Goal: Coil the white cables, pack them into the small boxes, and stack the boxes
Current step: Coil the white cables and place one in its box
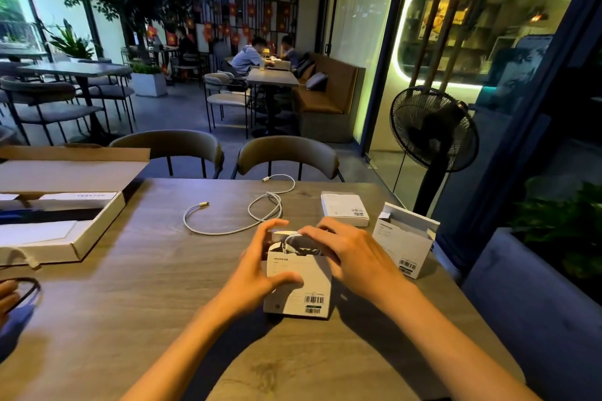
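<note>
**Tucking the coil into the box**

Fingers (pixel 277 226) of my left hand (pixel 260 265) curl round the left side of the small box (pixel 298 283), thumb pressed on its near face. My right hand (pixel 345 254) lies over the open top, fingers bent onto the coiled cable (pixel 294 242) inside. To do this well, I should press the loops flat below the rim before closing the flap. Another white cable (pixel 247 212) lies loose on the table (pixel 146 286) beyond; a closed box (pixel 345 207) and an open box (pixel 404 241) wait at right.

Wooden table (pixel 136 296) with three small white boxes (pixel 298 283), loose white cable (pixel 260 208), open cardboard carton (pixel 58 205).
</note>
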Motion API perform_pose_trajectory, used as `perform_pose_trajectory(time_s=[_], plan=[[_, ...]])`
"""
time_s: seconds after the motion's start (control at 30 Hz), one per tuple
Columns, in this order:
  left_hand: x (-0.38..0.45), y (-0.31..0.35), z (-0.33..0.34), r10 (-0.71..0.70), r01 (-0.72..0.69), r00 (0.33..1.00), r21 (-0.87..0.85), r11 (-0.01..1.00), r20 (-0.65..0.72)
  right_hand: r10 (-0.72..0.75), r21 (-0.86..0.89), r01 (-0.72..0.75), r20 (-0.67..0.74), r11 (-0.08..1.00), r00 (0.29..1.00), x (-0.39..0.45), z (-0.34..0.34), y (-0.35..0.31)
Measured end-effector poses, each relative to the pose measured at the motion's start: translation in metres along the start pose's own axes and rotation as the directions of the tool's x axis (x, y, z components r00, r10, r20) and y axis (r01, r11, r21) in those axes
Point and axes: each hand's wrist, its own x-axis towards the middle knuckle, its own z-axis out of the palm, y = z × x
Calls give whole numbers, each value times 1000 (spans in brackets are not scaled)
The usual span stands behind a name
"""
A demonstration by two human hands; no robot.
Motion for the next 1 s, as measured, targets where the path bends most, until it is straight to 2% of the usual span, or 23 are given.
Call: perform_pose_trajectory(time_s=[0.2, 0.37, 0.43, 0.5, 0.57, 0.63, 0.7, 0.73, 0.8, 0.87, 1.0], plan=[[-1, 6, 3, 64, -64, 997, 16, 998, 31, 5, -10, -5, 11, 1000, 1000, -1, 6, -6], [-1, 7, 7, 104, -105, 994, 30, 994, 28, -30, -54, 28, -46, 998, 998, -10, 19, -5], [0, 5, 5, 122, -124, 992, 46, 991, 27, 40, -65, -44, -64, 997, 997, -15, 24, -8], [2, 1, 3, 136, -137, 990, 46, 990, 23, 151, 27, -150, -66, 988, 986, -18, 25, -10], [3, -3, -1, 151, -150, 988, 66, 986, -10, 199, 211, -180, -72, 961, 977, -20, 24, -12], [5, -8, -4, 154, -147, 986, 113, 983, -61, 246, 315, -173, -210, 933, 946, -22, 24, -13], [6, -13, -5, 149, -135, 985, 146, 980, -91, 350, 340, -240, -314, 909, 883, -22, 24, -10], [6, -14, -5, 143, -127, 985, 146, 981, -100, 409, 371, -292, -289, 881, 866, -22, 23, -9], [6, -17, -3, 149, -130, 982, 153, 980, -115, 483, 411, -390, -152, 824, 862, -21, 24, -5], [5, -17, -2, 168, -144, 978, 185, 972, -125, 470, 401, -413, -52, 818, 881, -21, 27, -2], [6, -18, -2, 178, -142, 974, 237, 961, -138, 441, 387, -401, -16, 830, 898, -18, 31, 0]])
